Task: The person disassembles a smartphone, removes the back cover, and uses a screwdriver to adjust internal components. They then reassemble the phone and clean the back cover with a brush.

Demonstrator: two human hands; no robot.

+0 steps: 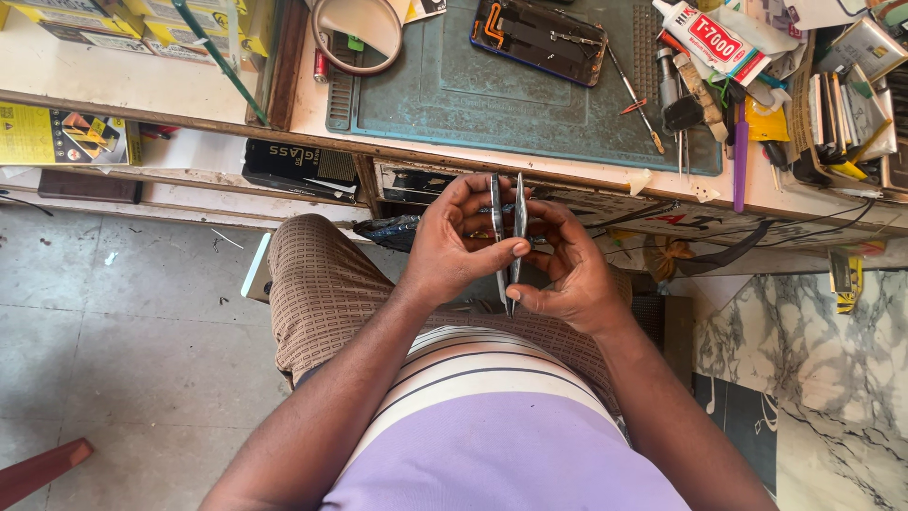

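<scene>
Down below runs the grey tiled floor (pixel 123 322), and across the top the long pale wooden workbench (pixel 530 170) stretches the width of the view. On it lies a teal rubber work mat (pixel 511 104), and on that mat rests a dark opened phone body with an orange strip inside (pixel 539 38). Right of the mat stands a white glue tube with a red label (pixel 711 38), with a thin screwdriver (pixel 636 99) lying slantwise near the mat's edge. Left of the mat sits a round magnifier ring (pixel 357 33).

Now to the lap, over the brown patterned trousers (pixel 322 284): both hands meet just in front of the bench edge. The left hand (pixel 452 248) is closed on the left of two thin flat silvery phone panels (pixel 508 241), thumb pressed across its face. The right hand (pixel 567 270) clasps the other panel from the right, fingers curled behind it. The panels stand edge-on and upright, close together, a narrow gap between them.
</scene>
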